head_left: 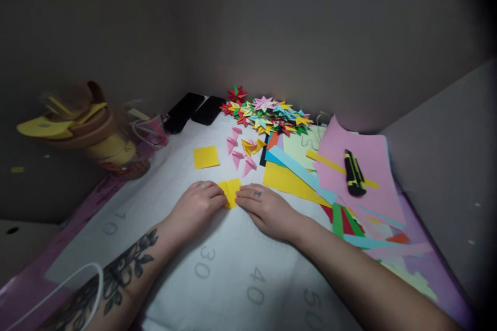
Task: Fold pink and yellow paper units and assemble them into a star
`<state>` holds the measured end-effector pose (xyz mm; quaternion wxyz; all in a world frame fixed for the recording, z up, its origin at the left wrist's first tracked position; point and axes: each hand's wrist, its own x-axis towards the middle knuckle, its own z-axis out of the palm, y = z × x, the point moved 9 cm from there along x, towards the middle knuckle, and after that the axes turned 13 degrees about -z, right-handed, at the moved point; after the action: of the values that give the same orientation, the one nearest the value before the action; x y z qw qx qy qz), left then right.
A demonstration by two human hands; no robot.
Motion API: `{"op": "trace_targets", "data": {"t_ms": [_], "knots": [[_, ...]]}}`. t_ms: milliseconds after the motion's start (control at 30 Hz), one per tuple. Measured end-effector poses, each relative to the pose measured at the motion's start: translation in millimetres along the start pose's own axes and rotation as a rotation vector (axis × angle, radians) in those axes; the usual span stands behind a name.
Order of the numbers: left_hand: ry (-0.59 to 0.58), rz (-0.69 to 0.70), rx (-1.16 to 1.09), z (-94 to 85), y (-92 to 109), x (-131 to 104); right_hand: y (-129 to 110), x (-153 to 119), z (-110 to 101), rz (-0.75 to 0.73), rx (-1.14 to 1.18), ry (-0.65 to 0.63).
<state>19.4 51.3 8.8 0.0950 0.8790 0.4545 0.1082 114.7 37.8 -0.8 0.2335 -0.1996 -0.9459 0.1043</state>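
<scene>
Between my two hands lies a yellow paper square point(232, 190) with a crease line across it, flat on the white sheet. My left hand point(200, 197) has its closed fingers on the paper's left edge. From the other side, my right hand point(264, 207) holds the right edge, fingers together. Both thumbs are mostly hidden. Just beyond is another yellow paper square point(206, 157). Small folded pink paper pieces point(237, 159) and yellow folded pieces point(252, 147) lie farther back.
A heap of colourful paper stars point(267, 114) is at the back. Two black phones point(185, 109) lie left of it. A yellow-brown cup point(104, 134) stands far left. At right, a utility knife point(354, 173) rests on pink paper point(376, 152), near coloured strips point(303, 170).
</scene>
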Motion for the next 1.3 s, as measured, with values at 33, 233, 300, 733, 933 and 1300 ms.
{"op": "trace_targets", "data": {"t_ms": [33,233,300,733,933,1300], "knots": [[-0.002,0.003,0.001,-0.1,0,0,-1,1,0,-0.008,-0.008,-0.013],[-0.011,0.004,0.013,1.5,1,-1,0,0,2,0.047,-0.016,-0.044],[-0.006,0.009,0.009,1.5,2,-2,0,0,1,0.065,-0.029,-0.049],[-0.056,0.0,-0.001,1.8,2,-1,-5,0,3,0.007,0.002,-0.082],[-0.048,-0.055,-0.144,-2.6,-1,1,-10,1,3,-0.039,-0.026,-0.114],[-0.063,-0.237,-0.259,5.6,-22,11,-13,3,1,-0.099,-0.057,-0.121]]}}
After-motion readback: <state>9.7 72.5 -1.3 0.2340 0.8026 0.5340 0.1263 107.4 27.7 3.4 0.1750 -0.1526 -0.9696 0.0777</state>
